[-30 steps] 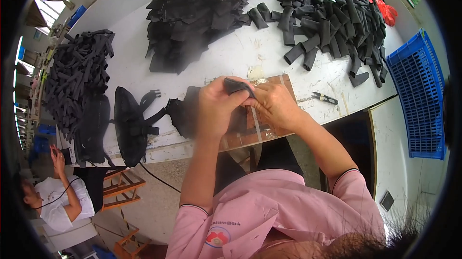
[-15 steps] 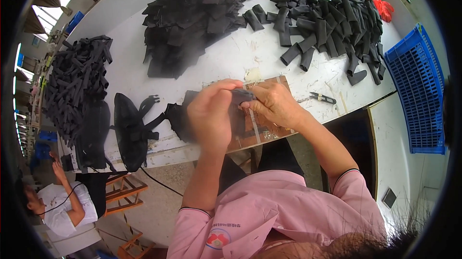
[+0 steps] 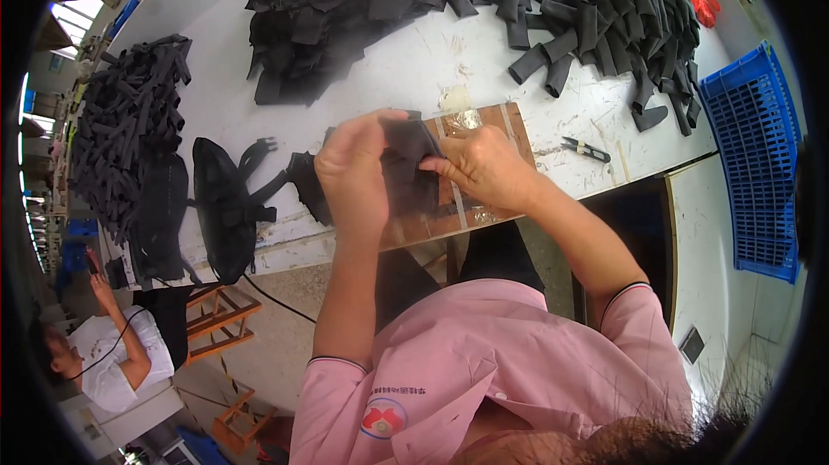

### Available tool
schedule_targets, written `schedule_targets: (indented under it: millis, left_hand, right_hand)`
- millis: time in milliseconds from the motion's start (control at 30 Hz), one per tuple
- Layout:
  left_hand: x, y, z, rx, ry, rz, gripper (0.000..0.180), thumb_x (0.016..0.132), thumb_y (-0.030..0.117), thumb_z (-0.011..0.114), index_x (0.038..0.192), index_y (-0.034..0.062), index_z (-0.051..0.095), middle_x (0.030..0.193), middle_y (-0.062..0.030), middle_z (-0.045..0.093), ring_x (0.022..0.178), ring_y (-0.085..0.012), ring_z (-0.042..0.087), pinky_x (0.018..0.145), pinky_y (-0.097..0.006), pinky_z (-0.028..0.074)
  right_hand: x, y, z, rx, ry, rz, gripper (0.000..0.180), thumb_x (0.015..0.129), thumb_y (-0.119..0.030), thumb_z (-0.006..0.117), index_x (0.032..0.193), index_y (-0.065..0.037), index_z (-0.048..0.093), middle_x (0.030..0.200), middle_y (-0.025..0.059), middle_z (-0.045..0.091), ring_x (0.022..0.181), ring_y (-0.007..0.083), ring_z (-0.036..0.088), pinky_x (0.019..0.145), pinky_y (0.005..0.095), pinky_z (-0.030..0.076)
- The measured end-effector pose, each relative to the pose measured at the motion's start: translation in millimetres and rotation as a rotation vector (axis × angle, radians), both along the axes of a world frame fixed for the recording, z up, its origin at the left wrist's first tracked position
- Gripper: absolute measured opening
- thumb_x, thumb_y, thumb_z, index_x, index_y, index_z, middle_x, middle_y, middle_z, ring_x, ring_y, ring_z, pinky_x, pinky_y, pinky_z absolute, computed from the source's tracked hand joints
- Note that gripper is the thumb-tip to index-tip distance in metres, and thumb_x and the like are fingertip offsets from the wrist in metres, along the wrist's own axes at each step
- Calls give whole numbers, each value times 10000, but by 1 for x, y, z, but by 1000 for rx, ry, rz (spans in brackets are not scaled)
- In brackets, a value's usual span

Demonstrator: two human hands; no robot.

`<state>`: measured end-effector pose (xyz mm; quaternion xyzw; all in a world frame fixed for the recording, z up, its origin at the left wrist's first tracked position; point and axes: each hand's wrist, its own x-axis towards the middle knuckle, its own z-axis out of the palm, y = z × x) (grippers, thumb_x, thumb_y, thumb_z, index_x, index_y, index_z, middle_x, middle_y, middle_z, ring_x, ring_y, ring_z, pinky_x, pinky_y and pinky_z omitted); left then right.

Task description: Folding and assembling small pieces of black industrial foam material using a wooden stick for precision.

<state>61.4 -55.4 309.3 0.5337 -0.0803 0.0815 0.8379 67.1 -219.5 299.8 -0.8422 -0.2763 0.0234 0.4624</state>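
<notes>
The black fabric piece [image 3: 410, 163] between your hands looks soft, thin and light, so judge it as something that will flop and fold rather than hold a shape; it should not slip much, and it is not fragile, though a loose edge can curl out of line. Your safest hold is at its edges and corners, pinched flat, not bunched in the middle. Your left hand [image 3: 354, 176] is curled over the piece from the left with its fingers closed on the cloth, and your right hand [image 3: 485, 167] pinches the upper right edge between thumb and fingertips. The piece sits just above the brown board [image 3: 509, 124] taped to the near edge of the white table [image 3: 406, 68], directly in front of you. It is matte black, roughly flat, with a thin pale line along its top edge beside your right thumb; how many layers it has cannot be told. To the left lie a dark mesh piece with straps [image 3: 223, 206] and a heap of black strips [image 3: 129, 137]; far off are a pile of black cut pieces [image 3: 337, 7] and rolled black pieces [image 3: 596, 25]; small snips [image 3: 585, 150] rest to your right, near a blue crate [image 3: 751, 163].
</notes>
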Motion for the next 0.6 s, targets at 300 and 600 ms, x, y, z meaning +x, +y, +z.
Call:
schedule_targets:
  millis: [300, 600]
  left_hand:
    - [20, 3, -75, 1407, -148, 274, 323, 683, 136, 644, 965, 31, 528, 863, -152, 557, 852, -301, 537, 762, -384, 426]
    - [40, 39, -85, 830, 280, 130, 113, 686, 38, 663, 780, -16, 629, 730, -45, 628, 666, -99, 577, 650, -212, 439]
  right_hand:
    - [35, -34, 15, 578, 294, -433, 548, 868, -509, 358, 889, 1, 556, 586, 20, 499, 505, 78, 454, 460, 199, 346]
    - [-56, -15, -37, 485, 697, -252, 469, 891, -400, 410, 734, 18, 550, 566, 22, 492, 521, 79, 462, 481, 210, 381]
